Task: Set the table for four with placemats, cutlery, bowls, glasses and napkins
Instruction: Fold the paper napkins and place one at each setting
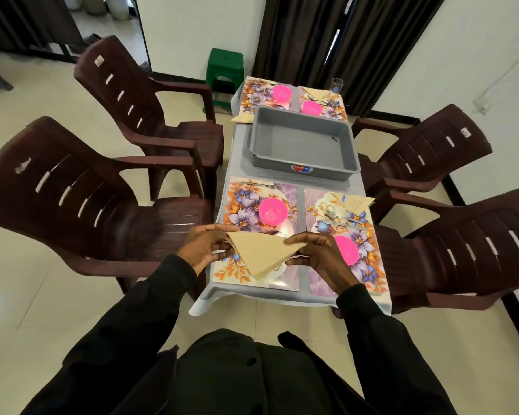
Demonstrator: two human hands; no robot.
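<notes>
1. The fingers [224, 229] of the left hand [200, 248] are curling round the left corner of a folded tan napkin [262, 254], pinching it.
2. The right hand [319, 254] is pinching the opposite corner, fingers bent.
3. The napkin is hanging between them as a triangle, point down, over the near half of the near-left mat [288, 190].
4. That mat is carrying a pink bowl [272, 211] and a fork [258, 184] along its far edge.
5. The near-right mat [312, 202] is carrying a second bowl [346, 250], partly hidden by the right hand, plus a spoon [331, 215] and another napkin [354, 202].
6. A grey tray [303, 142] is sitting mid-table, between the near mats and the far mats [252, 91].
7. Each far mat is holding a bowl; a glass [337, 85] is standing at the far right corner.
8. Brown chairs [87, 205] are crowding both long sides.
</notes>
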